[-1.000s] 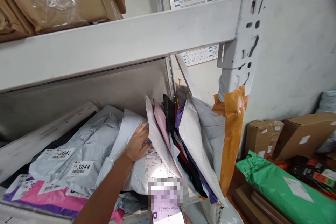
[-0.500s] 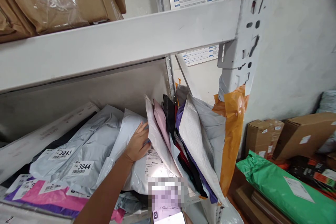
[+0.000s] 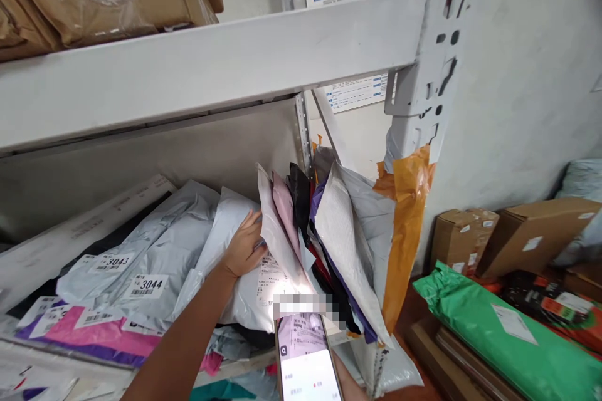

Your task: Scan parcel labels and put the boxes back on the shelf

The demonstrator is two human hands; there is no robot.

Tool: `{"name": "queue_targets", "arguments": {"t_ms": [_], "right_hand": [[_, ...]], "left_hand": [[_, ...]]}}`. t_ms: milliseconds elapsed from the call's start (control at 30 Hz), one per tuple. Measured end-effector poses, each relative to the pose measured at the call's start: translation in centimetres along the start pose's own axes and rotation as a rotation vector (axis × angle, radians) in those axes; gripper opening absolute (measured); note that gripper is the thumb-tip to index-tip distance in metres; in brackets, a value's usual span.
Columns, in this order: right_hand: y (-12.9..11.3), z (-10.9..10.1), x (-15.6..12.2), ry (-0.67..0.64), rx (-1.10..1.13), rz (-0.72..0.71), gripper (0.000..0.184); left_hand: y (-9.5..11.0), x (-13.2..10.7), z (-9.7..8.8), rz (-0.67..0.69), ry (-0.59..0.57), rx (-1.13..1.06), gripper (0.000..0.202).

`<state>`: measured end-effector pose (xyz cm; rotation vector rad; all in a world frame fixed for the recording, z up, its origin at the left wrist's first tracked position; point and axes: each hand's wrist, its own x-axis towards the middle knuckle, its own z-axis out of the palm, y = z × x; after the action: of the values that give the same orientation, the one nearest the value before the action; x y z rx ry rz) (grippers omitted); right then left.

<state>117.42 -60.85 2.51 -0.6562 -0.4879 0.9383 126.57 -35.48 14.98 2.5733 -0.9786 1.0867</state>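
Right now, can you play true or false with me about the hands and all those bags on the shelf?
1. The left hand presses flat on a white mailer bag. True.
2. The right hand holds a pair of scissors. False: it holds a phone with its screen lit.
3. The labels 3043 and 3044 sit on grey bags at the left. True.
4. The green parcel lies on the shelf beside the left hand. False: it lies low down at the right, outside the rack.
5. Orange tape hangs from the shelf post. True.
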Motion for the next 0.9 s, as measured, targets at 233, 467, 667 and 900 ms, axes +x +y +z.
{"name": "queue_targets", "arguments": {"t_ms": [233, 467, 667, 900], "right_hand": [[-2.6, 3.7, -4.4, -0.022, -0.017, 0.010, 0.098], [-3.3, 3.9, -5.2, -0.034, -0.054, 0.057, 0.098], [-3.7, 4.3, -5.7, -0.003, -0.042, 0.066, 0.099], [-3.5, 3.9, -6.0, 0.002, -0.006, -0.033, 0.098]], "left_hand": [[0.2, 0.2, 0.0, -0.042, -0.021, 0.010, 0.034], [0.1, 0.1, 0.2, -0.044, 0.007, 0.082, 0.037], [0.2, 0.2, 0.1, -0.216, -0.022, -0.094, 0.034], [1.4, 0.6, 0.0, -0.446, 0.039, -0.234, 0.035]]}}
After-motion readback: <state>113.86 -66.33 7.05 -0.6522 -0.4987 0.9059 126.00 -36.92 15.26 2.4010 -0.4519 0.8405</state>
